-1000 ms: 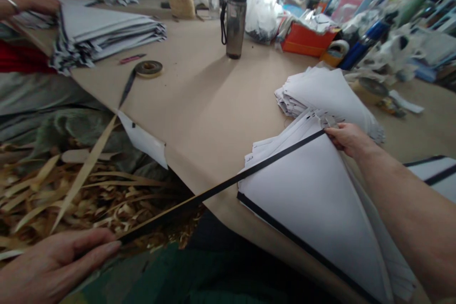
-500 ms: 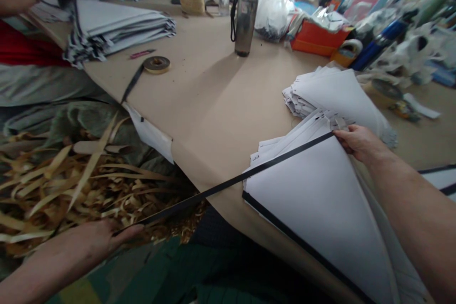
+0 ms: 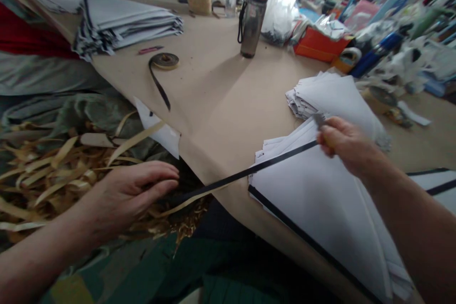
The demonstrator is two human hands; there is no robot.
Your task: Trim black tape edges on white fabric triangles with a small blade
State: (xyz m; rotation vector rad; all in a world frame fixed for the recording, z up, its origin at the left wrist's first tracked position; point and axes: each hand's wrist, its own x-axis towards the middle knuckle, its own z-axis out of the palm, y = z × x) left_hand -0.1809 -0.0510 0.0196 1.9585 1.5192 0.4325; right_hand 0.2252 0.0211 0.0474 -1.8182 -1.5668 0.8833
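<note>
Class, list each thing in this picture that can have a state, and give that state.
black strip, stretched taut between both hands.
right hand, grip shut on strip's upper end.
left hand, laid over strip's lower end; grip hidden.
tape roll, lying flat, tail unwound.
bottle, upright, cap on.
top sheet, lying flat, black-edged.

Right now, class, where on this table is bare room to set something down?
The brown tabletop is bare between tape roll, water bottle and the stretched black strip. Crowded: white sheet stacks and clutter by the orange box.
</note>
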